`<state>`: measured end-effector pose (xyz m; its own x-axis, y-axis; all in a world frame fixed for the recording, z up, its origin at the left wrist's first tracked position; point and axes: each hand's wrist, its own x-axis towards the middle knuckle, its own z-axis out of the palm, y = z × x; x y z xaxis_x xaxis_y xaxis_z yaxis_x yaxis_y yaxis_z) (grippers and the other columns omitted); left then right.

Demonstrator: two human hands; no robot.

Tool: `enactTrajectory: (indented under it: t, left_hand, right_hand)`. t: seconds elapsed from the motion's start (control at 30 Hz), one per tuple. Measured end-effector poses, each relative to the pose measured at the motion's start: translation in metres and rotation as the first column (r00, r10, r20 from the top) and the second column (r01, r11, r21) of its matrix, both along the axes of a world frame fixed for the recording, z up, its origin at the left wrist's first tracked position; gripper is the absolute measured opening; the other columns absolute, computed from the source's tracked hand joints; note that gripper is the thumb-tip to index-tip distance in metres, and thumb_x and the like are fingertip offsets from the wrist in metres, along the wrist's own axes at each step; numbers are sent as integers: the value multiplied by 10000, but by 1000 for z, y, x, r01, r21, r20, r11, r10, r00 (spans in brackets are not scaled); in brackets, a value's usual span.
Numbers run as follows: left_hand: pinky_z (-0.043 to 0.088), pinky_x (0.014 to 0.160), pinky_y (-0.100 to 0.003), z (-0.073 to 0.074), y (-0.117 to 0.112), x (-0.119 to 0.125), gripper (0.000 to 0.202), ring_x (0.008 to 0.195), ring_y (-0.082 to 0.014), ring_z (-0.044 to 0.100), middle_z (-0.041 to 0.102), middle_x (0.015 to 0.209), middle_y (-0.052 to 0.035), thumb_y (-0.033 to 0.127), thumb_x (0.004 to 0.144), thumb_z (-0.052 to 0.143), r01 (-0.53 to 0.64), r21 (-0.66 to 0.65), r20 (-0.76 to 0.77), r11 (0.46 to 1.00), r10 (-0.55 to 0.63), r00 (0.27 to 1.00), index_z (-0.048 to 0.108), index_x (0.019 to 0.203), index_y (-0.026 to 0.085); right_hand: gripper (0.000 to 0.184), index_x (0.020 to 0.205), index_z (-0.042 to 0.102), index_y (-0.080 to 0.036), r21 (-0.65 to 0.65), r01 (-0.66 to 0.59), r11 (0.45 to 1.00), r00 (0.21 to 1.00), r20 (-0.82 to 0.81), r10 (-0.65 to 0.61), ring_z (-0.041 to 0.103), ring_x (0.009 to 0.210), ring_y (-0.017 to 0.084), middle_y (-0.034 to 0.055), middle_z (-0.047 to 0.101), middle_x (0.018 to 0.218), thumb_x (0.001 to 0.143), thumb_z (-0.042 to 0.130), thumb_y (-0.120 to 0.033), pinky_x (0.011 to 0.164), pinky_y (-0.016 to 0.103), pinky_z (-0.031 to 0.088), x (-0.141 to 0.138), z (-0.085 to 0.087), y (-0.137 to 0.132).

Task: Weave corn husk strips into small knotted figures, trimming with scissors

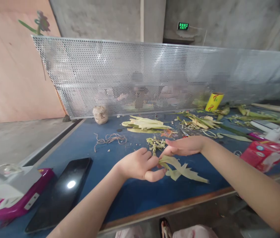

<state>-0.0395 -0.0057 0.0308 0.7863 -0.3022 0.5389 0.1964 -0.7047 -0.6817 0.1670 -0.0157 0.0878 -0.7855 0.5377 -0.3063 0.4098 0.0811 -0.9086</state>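
My left hand is closed, pinching the gathered end of a pale green corn husk, whose torn, pointed strips spread to the right above the blue table. From the other side, my right hand meets it, fingertips bent at the same gathered end and thumb stretched out above. A small bunch of pale yellow-green bud-like bits shows just beyond the fingers; whether it is joined to the husk I cannot tell. Farther back lies a flat pile of husks.
A dark phone lies at left beside a magenta device. Tangled string and a whitish roll are beyond it. At right are husk scraps, a yellow cylinder and a red pack. A perforated metal screen borders the table.
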Motion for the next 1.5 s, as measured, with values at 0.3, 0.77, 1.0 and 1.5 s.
enactTrajectory:
  t: [0.3, 0.77, 1.0, 1.5]
  left_hand:
    - [235, 441, -262, -3, 5, -3, 337, 426, -110, 329, 418, 539, 83, 251, 742, 552, -42, 55, 31, 998, 40, 999, 339, 999, 298]
    - [233, 506, -281, 7, 3, -4, 230, 448, -120, 376, 446, 517, 68, 172, 786, 527, -197, 63, 112, 978, 189, 976, 422, 980, 234]
    - [286, 517, -283, 7, 3, -7, 203, 460, -124, 430, 538, 557, 30, 52, 799, 401, -144, -174, 185, 974, 176, 967, 428, 971, 156]
    - [455, 719, -414, -5, 0, -7, 310, 629, -140, 560, 542, 730, 11, 77, 858, 343, 113, -722, 452, 683, 340, 825, 219, 1101, 225]
  right_hand:
    - [486, 755, 686, -144, 36, 135, 990, 991, -19, -135, 563, 600, 126, 41, 647, 664, 822, 444, -559, 592, 251, 434, -26, -17, 7]
    - [261, 647, 606, -182, 96, 487, 868, 858, -239, -455, 497, 450, 96, -10, 566, 523, 755, 594, -420, 407, 211, 358, -49, -24, 2]
    - [343, 602, 470, -179, -115, 436, 893, 868, -208, -450, 265, 325, 20, -94, 333, 417, 702, 653, -451, 346, 173, 173, -52, -16, 9]
    - [171, 823, 693, -226, 436, 715, 546, 685, -593, -423, 495, 490, 112, 18, 620, 679, 780, 591, -356, 470, 264, 397, -68, -28, 3]
